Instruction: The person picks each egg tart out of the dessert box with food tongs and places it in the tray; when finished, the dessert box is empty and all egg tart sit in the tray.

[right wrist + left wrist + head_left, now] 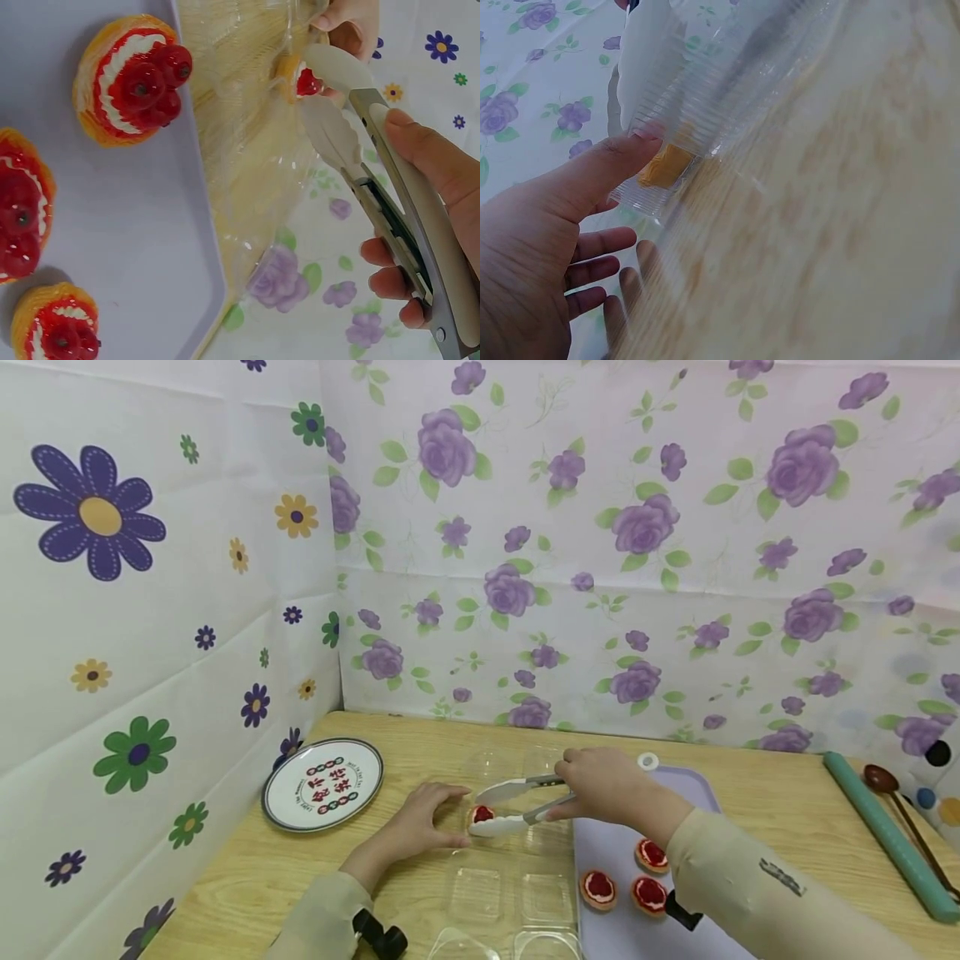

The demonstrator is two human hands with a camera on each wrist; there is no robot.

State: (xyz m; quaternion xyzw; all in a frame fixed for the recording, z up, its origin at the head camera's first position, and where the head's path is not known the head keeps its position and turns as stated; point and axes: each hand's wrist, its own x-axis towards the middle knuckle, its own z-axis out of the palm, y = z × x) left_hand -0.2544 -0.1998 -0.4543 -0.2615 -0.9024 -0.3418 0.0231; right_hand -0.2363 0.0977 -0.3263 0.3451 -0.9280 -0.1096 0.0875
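My right hand [600, 789] grips a pair of metal tongs [405, 225] with white tips. Between those tips is a small fruit tart [482, 814] with a red topping, in a clear plastic container [667, 112]. At the container's left side, my left hand [420, 822] holds it, thumb at the near edge and index finger at the far edge. In the left wrist view, the thumb lies on the ribbed plastic wall and the tart's yellow crust shows through. Several more tarts, one of them a red-topped tart [131, 82], lie on a lilac tray [600, 935].
More clear containers [477, 893] stand on the wooden table [232, 893], nearer to me. At the left lies a white plate [322, 785] with red print. Far right are a green rolling pin [888, 835] and a brown ladle [881, 779]. Flowered cloth [525, 527] hangs behind.
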